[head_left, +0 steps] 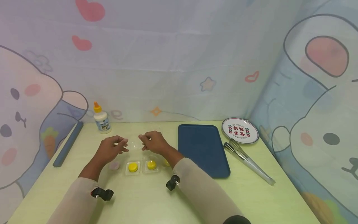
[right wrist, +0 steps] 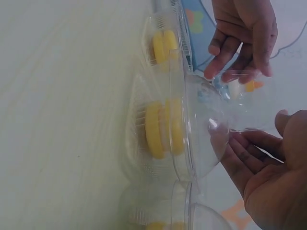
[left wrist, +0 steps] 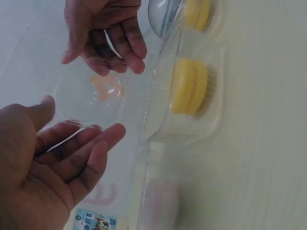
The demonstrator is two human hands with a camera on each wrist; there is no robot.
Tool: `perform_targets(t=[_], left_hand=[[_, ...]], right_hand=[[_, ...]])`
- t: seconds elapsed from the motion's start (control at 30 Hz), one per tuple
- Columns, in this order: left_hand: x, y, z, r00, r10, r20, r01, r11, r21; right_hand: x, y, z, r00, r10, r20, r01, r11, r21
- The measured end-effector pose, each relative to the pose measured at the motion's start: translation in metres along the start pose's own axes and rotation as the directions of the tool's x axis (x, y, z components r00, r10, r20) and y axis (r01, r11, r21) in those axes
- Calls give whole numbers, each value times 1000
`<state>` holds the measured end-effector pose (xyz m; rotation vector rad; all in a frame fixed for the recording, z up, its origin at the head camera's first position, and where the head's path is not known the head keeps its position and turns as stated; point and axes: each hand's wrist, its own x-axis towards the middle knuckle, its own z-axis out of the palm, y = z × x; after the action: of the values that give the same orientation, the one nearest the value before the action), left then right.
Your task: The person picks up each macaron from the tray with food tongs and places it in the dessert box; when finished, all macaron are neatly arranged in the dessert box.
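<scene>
Between them my left hand and right hand hold a clear plastic lid by opposite edges, above the table. The fingertips of both curl at its rim, thumbs on the other side. Below the lid a yellow macaron sits in a clear plastic tray without a dome over it. Beside it another yellow macaron is covered by a clear dome. A third yellow macaron is partly hidden behind my right forearm in the head view.
A pale pink round piece lies left of the trays. Farther back stands a glue bottle; a grey-blue bar is at the left edge. On the right are a dark blue tray, metal tongs and an oval plate.
</scene>
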<state>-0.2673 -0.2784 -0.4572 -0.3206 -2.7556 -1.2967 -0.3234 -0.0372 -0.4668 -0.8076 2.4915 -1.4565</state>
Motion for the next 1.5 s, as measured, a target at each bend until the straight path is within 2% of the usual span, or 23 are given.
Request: perform_targets(t=[0.2,0.33,0.5,0.6,0.73,0.83,1.0,1.07,1.27,1.5], left_hand=[[-7,-1,-3,998,-30,48,29,999,15],[-15,-7,-7,994,-4,105,1,1000,28],[-26,-13,-10,982,68,177,-59,997,-55],[-31,-14,-10,975,93,203,-83,995,-55],[-36,-14,-9,971,130,201,-130,991,-12],[-41,-12,-9,971,155,180,-159,987,8],[-50,-10,-5,974,171,149,-177,984,33],[-53,-10,-3,978,153,139,-161,986,51],[-59,-12,4,986,85,141,-97,992,82],[-62,-14,11,987,109,118,-124,984,128]], right_hand=[[-7,-3,0,999,23,33,-20,996,-89],[-15,-3,-3,996,29,88,-17,991,-134],[-26,-2,-4,989,25,147,-16,998,-63],[-33,-3,-2,985,10,169,-8,1000,-14],[-40,-4,2,985,-23,170,31,999,-42],[-44,-5,7,986,-55,159,78,987,-138],[-53,-4,18,982,-122,144,163,935,-315],[-55,-4,21,980,-138,141,181,913,-366],[-59,-4,26,982,-113,150,168,887,-430],[-64,-5,29,987,-88,133,140,882,-451]])
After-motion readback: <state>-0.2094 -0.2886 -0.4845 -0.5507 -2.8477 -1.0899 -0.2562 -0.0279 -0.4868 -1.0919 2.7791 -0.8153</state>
